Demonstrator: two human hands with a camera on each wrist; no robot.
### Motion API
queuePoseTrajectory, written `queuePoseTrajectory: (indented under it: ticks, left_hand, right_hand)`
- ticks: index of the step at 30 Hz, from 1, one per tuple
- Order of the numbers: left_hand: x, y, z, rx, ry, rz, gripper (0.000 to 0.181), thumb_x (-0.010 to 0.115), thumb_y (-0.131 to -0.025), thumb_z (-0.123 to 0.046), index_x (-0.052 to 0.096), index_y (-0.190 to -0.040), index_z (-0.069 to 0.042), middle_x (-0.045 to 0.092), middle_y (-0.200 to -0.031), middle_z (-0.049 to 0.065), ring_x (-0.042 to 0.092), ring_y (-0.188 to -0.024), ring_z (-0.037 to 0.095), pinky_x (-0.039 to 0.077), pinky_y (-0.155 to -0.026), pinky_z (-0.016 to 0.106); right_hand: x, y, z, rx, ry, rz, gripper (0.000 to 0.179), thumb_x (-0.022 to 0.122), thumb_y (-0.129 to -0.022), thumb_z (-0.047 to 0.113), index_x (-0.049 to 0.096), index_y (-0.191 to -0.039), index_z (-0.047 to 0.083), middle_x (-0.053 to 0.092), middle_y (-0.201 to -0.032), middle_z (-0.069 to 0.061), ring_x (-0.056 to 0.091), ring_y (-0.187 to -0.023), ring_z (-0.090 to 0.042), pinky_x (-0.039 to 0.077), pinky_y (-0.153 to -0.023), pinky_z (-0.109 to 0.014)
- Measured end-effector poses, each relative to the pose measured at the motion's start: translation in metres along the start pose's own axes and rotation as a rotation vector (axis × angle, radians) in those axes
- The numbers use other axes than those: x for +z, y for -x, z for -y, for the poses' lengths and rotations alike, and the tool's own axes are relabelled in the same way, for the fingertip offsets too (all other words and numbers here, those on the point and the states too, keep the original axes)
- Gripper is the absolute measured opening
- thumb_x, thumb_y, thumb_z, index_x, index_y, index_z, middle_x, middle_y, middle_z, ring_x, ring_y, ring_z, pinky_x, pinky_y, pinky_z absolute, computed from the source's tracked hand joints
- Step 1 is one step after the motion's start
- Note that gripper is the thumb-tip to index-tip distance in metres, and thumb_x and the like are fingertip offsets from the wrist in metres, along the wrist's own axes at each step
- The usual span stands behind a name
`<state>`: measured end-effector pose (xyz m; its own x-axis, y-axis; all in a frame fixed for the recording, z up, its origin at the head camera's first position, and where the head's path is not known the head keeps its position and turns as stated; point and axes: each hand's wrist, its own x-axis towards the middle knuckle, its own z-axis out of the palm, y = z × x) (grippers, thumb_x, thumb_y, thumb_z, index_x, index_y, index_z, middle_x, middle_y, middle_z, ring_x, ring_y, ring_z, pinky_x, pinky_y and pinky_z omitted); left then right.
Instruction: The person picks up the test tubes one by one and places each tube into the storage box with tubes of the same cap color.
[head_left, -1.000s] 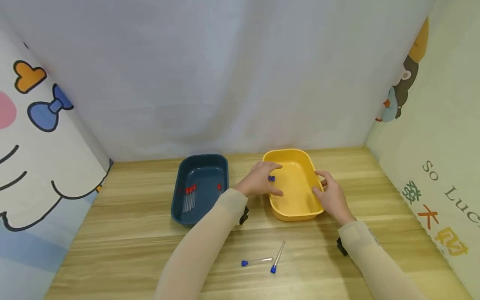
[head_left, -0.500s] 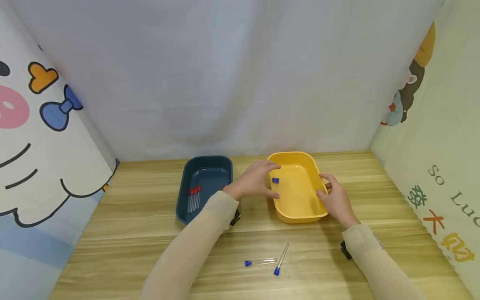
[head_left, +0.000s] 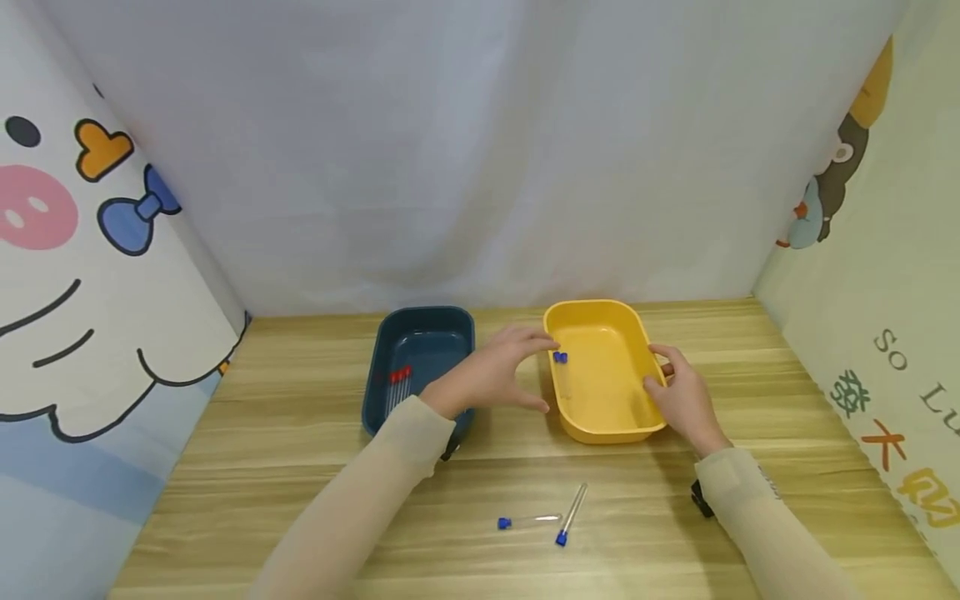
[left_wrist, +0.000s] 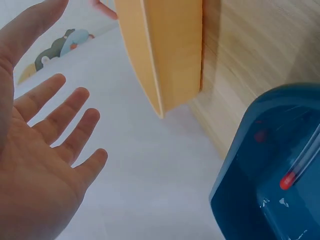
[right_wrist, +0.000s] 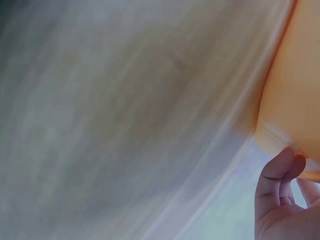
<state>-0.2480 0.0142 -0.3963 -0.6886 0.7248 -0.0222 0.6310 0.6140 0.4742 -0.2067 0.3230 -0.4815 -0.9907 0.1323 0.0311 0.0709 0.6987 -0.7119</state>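
My left hand [head_left: 491, 371] is just off the left rim of the yellow tray [head_left: 609, 375], its thumb and fingers spread apart with nothing between them. In the left wrist view, that hand [left_wrist: 47, 132] shows an empty palm. Inside the tray, along its left wall, lie two blue-capped test tubes [head_left: 560, 357], mostly see-through. My right hand [head_left: 684, 404] holds the tray's right rim, thumb on the inner side and fingers outside. The right wrist view shows its fingers [right_wrist: 272, 185] at the yellow wall. Two more test tubes with blue caps [head_left: 504, 523] [head_left: 572, 514] rest on the table in front.
Left of the yellow tray stands a dark blue tray [head_left: 427, 332] with several red-capped test tubes [head_left: 401, 377] in it, partly covered by my left forearm. A pale cloth [head_left: 480, 167] hangs behind the wooden table [head_left: 300, 400], and printed panels rise at both sides.
My left hand has drawn back leftward from over the yellow tray, uncovering two blue caps there. The right hand keeps its hold on the rim. The head view has shifted slightly left.
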Motion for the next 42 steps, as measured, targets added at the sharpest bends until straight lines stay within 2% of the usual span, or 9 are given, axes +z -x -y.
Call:
queuePoseTrajectory:
  ticks: [5,9,16,19,23,27,34,39,42]
  left_hand:
    - [0.002,0.011,-0.006,0.057,-0.053,0.009,0.08,0.088,-0.083,-0.037,0.052,-0.152,-0.017,0.049,-0.158,0.004,0.043,-0.147,0.027,0.036,-0.125,0.046]
    - [0.005,0.019,-0.01,0.044,-0.086,0.038,0.079,0.087,-0.084,-0.037,0.051,-0.153,-0.02,0.049,-0.158,0.003,0.044,-0.146,0.026,0.038,-0.124,0.044]
    - [0.013,0.037,-0.018,0.031,-0.08,0.088,0.082,0.088,-0.084,-0.036,0.05,-0.154,-0.019,0.049,-0.158,0.002,0.046,-0.147,0.023,0.04,-0.123,0.041]
    - [0.023,0.047,-0.016,0.038,-0.07,0.088,0.079,0.087,-0.085,-0.035,0.051,-0.153,-0.016,0.051,-0.156,0.004,0.048,-0.145,0.024,0.041,-0.122,0.041]
    - [0.033,0.058,-0.012,0.024,-0.009,0.085,0.075,0.085,-0.087,-0.032,0.052,-0.151,-0.014,0.052,-0.155,0.006,0.049,-0.145,0.024,0.042,-0.121,0.041]
    - [0.041,0.065,-0.01,-0.004,0.028,0.092,0.073,0.085,-0.088,-0.031,0.052,-0.151,-0.016,0.051,-0.156,0.004,0.047,-0.147,0.022,0.042,-0.121,0.04]
    - [0.053,0.075,-0.007,-0.046,0.063,0.148,0.072,0.084,-0.088,-0.032,0.052,-0.151,-0.018,0.052,-0.156,0.002,0.048,-0.146,0.021,0.042,-0.121,0.04]
    - [0.066,0.079,-0.001,-0.04,0.043,0.201,0.068,0.085,-0.087,-0.035,0.057,-0.147,-0.018,0.059,-0.147,-0.002,0.055,-0.136,0.015,0.048,-0.115,0.033]
    - [0.073,0.081,0.001,-0.008,0.031,0.228,0.067,0.086,-0.085,-0.035,0.059,-0.144,-0.017,0.063,-0.139,-0.003,0.058,-0.128,0.011,0.049,-0.111,0.029]
  right_hand:
    - [-0.002,0.0,-0.001,0.006,0.005,0.005,0.054,0.058,-0.101,0.01,0.044,-0.153,0.005,0.057,-0.115,-0.025,0.053,-0.077,-0.024,0.048,-0.057,-0.023]
    - [-0.003,0.0,-0.002,0.01,0.01,0.008,0.054,0.057,-0.102,0.01,0.043,-0.154,0.005,0.057,-0.116,-0.026,0.054,-0.078,-0.024,0.047,-0.057,-0.023]
    - [-0.004,0.0,-0.002,0.009,0.015,0.003,0.054,0.057,-0.102,0.01,0.043,-0.154,0.005,0.057,-0.116,-0.026,0.054,-0.079,-0.024,0.047,-0.057,-0.023]
    - [-0.003,-0.001,-0.003,0.001,0.018,0.003,0.054,0.058,-0.101,0.01,0.043,-0.153,0.005,0.057,-0.115,-0.026,0.054,-0.079,-0.024,0.047,-0.057,-0.023]
    - [-0.003,-0.003,-0.002,-0.007,0.013,0.003,0.054,0.057,-0.102,0.009,0.043,-0.154,0.005,0.057,-0.115,-0.025,0.053,-0.078,-0.024,0.047,-0.057,-0.023]
    - [-0.002,-0.004,-0.002,-0.004,0.011,0.007,0.054,0.058,-0.102,0.01,0.043,-0.154,0.005,0.057,-0.116,-0.025,0.054,-0.08,-0.025,0.048,-0.058,-0.023]
    - [-0.001,-0.005,-0.001,-0.001,0.015,0.005,0.055,0.058,-0.101,0.01,0.043,-0.154,0.005,0.057,-0.117,-0.026,0.055,-0.081,-0.025,0.048,-0.059,-0.023]
    - [0.0,-0.005,-0.002,-0.008,0.021,0.001,0.054,0.058,-0.101,0.009,0.044,-0.153,0.005,0.057,-0.115,-0.026,0.053,-0.079,-0.025,0.047,-0.058,-0.023]
    - [0.001,-0.005,-0.002,-0.011,0.023,0.001,0.054,0.059,-0.101,0.009,0.044,-0.153,0.005,0.057,-0.114,-0.025,0.052,-0.078,-0.024,0.046,-0.057,-0.023]
